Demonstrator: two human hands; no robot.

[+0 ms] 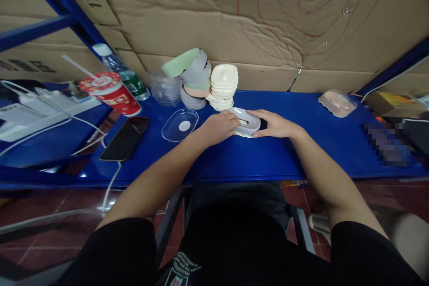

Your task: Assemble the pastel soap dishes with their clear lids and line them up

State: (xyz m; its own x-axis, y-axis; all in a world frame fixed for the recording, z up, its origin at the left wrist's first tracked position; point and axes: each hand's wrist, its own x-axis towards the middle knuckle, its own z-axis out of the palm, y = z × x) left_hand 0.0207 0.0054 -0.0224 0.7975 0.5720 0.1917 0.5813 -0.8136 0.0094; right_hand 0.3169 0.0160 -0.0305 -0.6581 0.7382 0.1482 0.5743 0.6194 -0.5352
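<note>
A pale grey oval plastic dish (pixel 246 114) with a slot in its floor sits on the blue table in front of me, its lower edge a paler cream. My right hand (pixel 273 124) grips its right end, thumb at the near side and fingers along the far side. At the left end, my left hand (pixel 221 127) has its fingers bent over the rim towards the slot; their tips are partly hidden. Left of that hand lies a clear oval lid (pixel 174 126) with a white round sticker. Just behind the dish stand stacked cream plastic pieces (pixel 224 81).
Grey, green and peach shells (pixel 196 71) are piled beside clear lids (pixel 165 89). A red cup (pixel 115 94), water bottle (pixel 130 78) and cabled phone (pixel 125 138) stand left. A pinkish dish (pixel 335 102) with clear cover lies right. Cardboard walls the back.
</note>
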